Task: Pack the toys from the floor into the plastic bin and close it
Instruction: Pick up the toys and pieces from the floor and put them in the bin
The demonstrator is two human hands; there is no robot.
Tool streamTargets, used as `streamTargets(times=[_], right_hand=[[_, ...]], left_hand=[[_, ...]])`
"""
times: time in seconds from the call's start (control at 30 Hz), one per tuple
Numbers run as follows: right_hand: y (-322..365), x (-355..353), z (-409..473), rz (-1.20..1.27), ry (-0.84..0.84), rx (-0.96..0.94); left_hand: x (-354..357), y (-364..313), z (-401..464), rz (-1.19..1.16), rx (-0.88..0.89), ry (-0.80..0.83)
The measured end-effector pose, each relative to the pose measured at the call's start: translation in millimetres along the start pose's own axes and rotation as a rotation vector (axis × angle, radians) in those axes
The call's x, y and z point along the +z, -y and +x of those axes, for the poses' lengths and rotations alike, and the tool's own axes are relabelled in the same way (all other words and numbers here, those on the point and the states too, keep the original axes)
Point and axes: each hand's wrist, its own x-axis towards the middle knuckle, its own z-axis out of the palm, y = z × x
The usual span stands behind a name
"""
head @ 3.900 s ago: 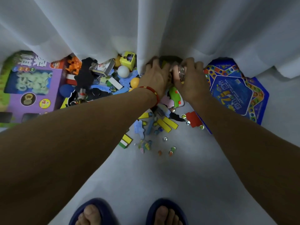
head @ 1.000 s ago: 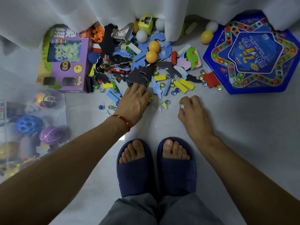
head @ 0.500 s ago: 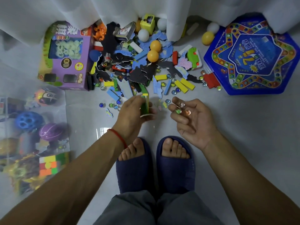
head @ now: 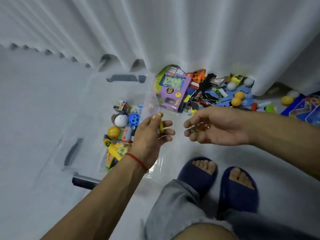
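Note:
A clear plastic bin (head: 90, 94) stands open on the floor at my left, with several toys inside: a blue holed ball (head: 133, 119), an orange ball (head: 114, 132), a cube (head: 121, 106) and a yellow toy plane (head: 110, 148). My left hand (head: 152, 134) hovers at the bin's right edge, shut on a yellow block (head: 161, 124). To its right, my right hand (head: 216, 126) is cupped palm up around several glass marbles (head: 201, 126). A heap of loose toys (head: 216, 96) lies on the floor by the curtain.
A purple game box (head: 173, 91) lies between bin and heap. A blue star-pattern game board (head: 304, 108) sits at the far right. A white curtain (head: 173, 32) hangs over the back. My feet in blue slippers (head: 197, 177) stand below the hands.
The view has swung left and the bin is now centred. Both hands lifted from the heap and moved left toward the bin, the left with the block, the right with the marbles.

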Motion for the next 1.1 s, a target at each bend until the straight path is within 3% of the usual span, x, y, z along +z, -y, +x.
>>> streamTargets(times=[0.17, 0.27, 0.37, 0.47, 0.67, 0.77, 0.87, 0.9, 1.0, 1.1], right_hand=[[46, 106, 27, -0.092, 0.001, -0.098], [41, 163, 49, -0.196, 0.003, -0.089], [34, 189, 58, -0.266, -0.061, -0.075], [38, 180, 50, -0.279, -0.063, -0.067], [56, 87, -8, -0.106, 0.1, -0.132], [49, 24, -33, -0.049, 0.045, -0.174], [22, -49, -35, -0.169, -0.275, -0.21], [7, -76, -31, -0.292, -0.432, -0.211], [-50, -165, -12, -0.965, -0.855, -0.124], [-108, -216, 10, -1.095, -0.937, -0.055]], left_hand=[[-97, -48, -29, -0.331, -0.057, -0.181], [-143, -60, -47, -0.385, -0.121, -0.284], [-169, -70, -58, -0.445, -0.132, -0.259], [-171, -71, -67, -0.504, -0.048, -0.198], [-110, -57, -67, -0.657, -0.077, 0.17], [-58, -37, -47, -0.52, -0.135, 0.237], [-7, -1, -18, -0.218, -0.184, 0.257], [9, 15, -7, -0.074, -0.182, 0.254], [48, 64, 27, 0.338, -0.128, 0.258], [72, 114, 66, 0.708, -0.031, 0.325]])
